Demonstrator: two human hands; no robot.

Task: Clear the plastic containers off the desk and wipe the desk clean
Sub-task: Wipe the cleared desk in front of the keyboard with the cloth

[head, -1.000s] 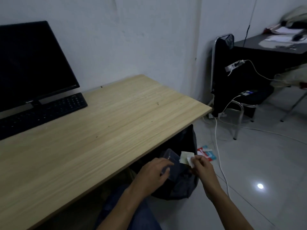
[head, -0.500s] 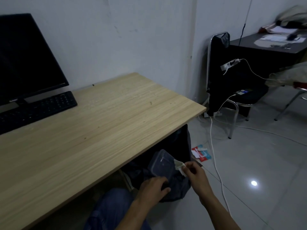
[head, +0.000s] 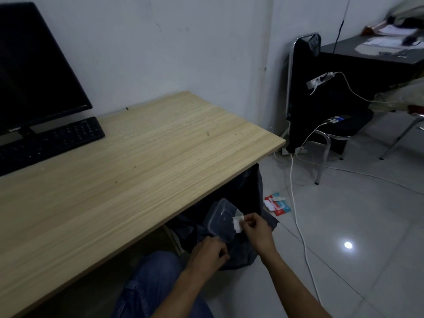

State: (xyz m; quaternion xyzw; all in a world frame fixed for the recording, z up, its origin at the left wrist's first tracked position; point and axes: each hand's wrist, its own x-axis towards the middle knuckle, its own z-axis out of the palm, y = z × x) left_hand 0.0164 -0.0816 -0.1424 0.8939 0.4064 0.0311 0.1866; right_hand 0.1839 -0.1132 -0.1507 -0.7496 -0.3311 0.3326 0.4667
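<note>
Fingers (head: 249,222) of the right hand (head: 257,230) pinch a white tissue (head: 238,223), just right of a clear container (head: 221,220) that sits in the mouth of a dark bag (head: 241,253) under the desk (head: 128,171) edge. Left hand (head: 210,252), below the container, has its fingers curled around the bag's near rim. Up and left of both hands, the desktop carries a keyboard (head: 52,140) and monitor (head: 34,70).

no legible text, keyboard (head: 49,143) keys and floor packet (head: 278,204) print too blurred
</note>
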